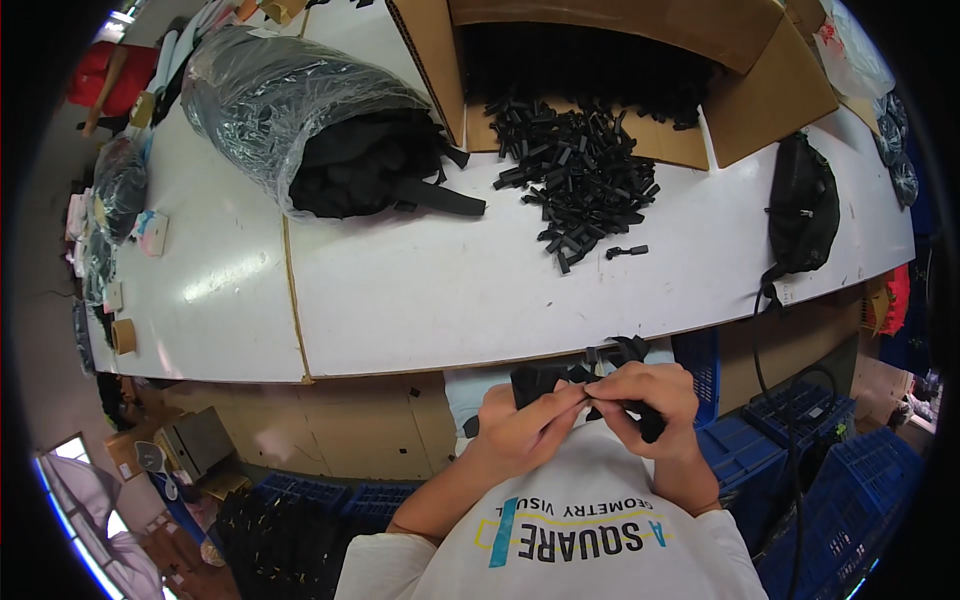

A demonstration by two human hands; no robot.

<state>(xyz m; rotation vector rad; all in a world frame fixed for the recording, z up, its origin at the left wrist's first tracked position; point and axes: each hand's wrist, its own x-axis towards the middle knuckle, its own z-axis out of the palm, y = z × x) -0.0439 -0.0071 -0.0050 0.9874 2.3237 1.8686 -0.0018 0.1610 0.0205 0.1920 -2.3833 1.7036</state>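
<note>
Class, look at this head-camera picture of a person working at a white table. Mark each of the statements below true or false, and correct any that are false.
1. Both hands hold a black strap close to the body. True: the left hand and right hand grip the black strap below the table edge.
2. The pile of small black plastic pieces lies on the floor. False: the pile lies on the white table, spilling from an open cardboard box.
3. A black pouch bag lies at the right end of the table. True: black pouch bag.
4. The clear plastic bag on the table holds red items. False: the clear plastic bag holds black items.
</note>
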